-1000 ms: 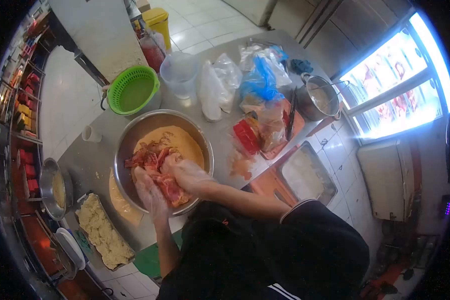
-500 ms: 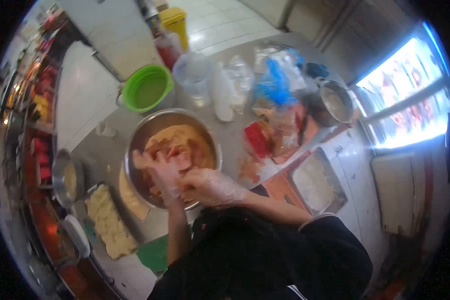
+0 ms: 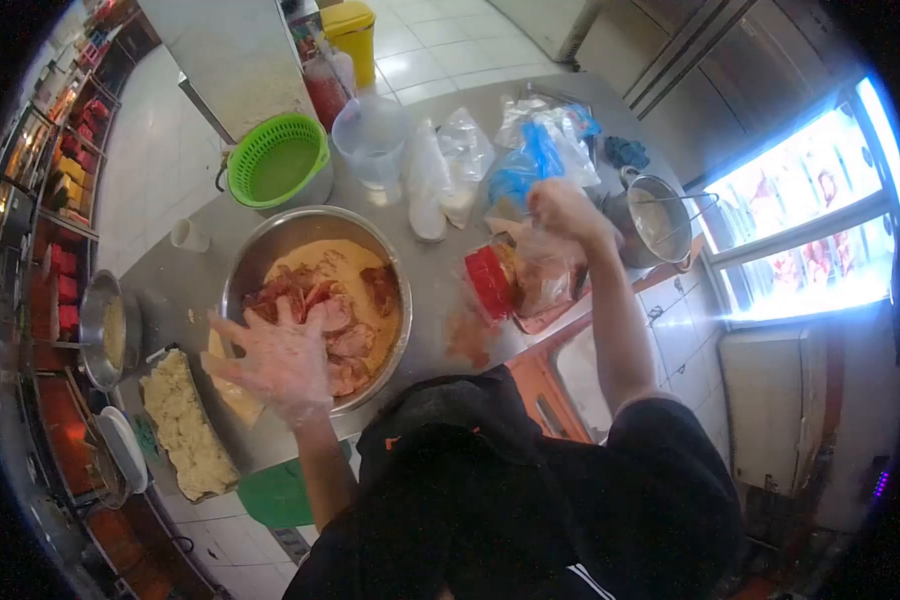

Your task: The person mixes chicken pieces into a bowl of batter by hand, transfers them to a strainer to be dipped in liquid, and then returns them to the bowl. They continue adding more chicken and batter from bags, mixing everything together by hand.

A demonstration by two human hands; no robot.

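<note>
Over the near left rim of a big steel bowl (image 3: 402,345), my left hand (image 3: 275,365) is spread in a clear plastic glove. Pieces of reddish raw meat (image 3: 345,335) lie in the bowl on orange-yellow powder (image 3: 335,262). Farther right, my right hand (image 3: 567,212) is raised above a clear bag and a red-lidded jar (image 3: 489,284), near a blue plastic bag (image 3: 532,165). Its fingers are curled together, and whatever they hold is blurred.
A green basket (image 3: 280,160) and a clear jug (image 3: 370,135) stand behind the bowl. A steel pot (image 3: 655,220) is at the right. On the left are a tray of pale, coated pieces (image 3: 185,420) and a smaller steel bowl (image 3: 105,330).
Both hands were together in the bowl. My right hand has moved up and right to the bags, while my left hand has shifted left and spread its fingers.
</note>
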